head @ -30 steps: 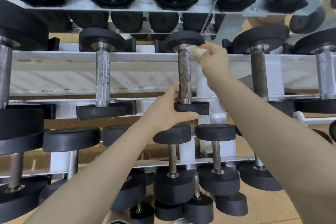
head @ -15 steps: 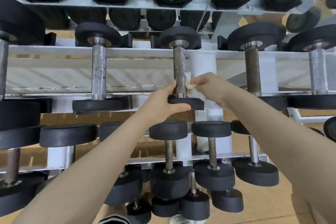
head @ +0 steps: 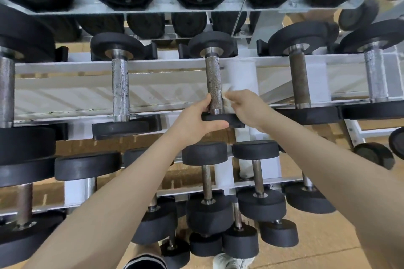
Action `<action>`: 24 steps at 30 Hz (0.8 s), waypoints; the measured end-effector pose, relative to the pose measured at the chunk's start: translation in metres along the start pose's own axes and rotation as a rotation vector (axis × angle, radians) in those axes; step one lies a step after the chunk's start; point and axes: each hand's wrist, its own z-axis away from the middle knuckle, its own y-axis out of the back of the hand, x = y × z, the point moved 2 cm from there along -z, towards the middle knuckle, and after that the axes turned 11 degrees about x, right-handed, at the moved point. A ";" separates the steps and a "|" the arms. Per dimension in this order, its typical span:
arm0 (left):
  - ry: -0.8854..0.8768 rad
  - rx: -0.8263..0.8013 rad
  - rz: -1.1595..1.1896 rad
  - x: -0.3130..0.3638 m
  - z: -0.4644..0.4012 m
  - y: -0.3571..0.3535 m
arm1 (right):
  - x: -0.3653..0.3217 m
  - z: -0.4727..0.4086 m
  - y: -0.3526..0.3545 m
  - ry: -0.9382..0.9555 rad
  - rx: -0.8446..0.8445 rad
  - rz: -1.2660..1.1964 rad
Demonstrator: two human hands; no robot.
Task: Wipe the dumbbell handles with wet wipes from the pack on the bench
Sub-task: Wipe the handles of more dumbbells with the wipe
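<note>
Both bare arms reach forward, converging. Left hand (head: 194, 120) curls in a grip, thumb stretched right underneath. Right hand (head: 247, 108) is bunched, fingers (head: 232, 94) pinched toward the left hand.

Dumbbell on the rack's middle shelf, with a wet wipe against its handle

The dumbbell (head: 213, 81) lies across the middle shelf (head: 65, 94) of the rack, near the shelf's centre, its far black head (head: 212, 45) at the rear rail and its near black head (head: 220, 119) at the front edge. Its knurled metal handle (head: 213, 81) runs between them, dull and speckled with dark spots. A crumpled white wet wipe (head: 226, 97) touches the right side of the handle's lower part, close to the near head. The pack of wipes is out of view.
</note>
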 end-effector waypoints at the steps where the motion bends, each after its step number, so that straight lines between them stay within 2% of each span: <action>1: 0.004 0.000 0.005 0.000 0.001 0.000 | -0.001 0.002 0.003 0.015 -0.031 0.072; 3: 0.008 -0.004 0.011 0.002 0.002 0.001 | -0.009 -0.002 0.010 0.010 -0.010 0.106; 6: 0.008 -0.004 0.011 0.002 0.002 0.000 | -0.027 -0.019 0.025 -0.047 0.260 -0.037; 8: 0.008 0.002 0.015 0.000 0.001 -0.001 | -0.034 -0.031 0.025 -0.125 0.337 -0.170; 11: 0.012 0.000 0.020 -0.002 0.000 -0.002 | -0.036 -0.034 0.009 -0.077 0.282 -0.180; 14: 0.018 -0.001 0.037 -0.003 0.000 -0.002 | -0.025 -0.018 0.004 0.066 0.226 -0.009; 20: 0.026 -0.002 0.041 -0.003 0.001 -0.001 | -0.003 0.019 0.018 0.171 -0.173 0.299; 22: 0.026 -0.002 0.041 -0.001 0.002 -0.001 | -0.010 0.013 0.028 0.201 -0.102 0.288; 24: 0.020 0.003 0.032 0.002 0.004 -0.001 | -0.022 -0.001 0.036 0.234 0.157 0.184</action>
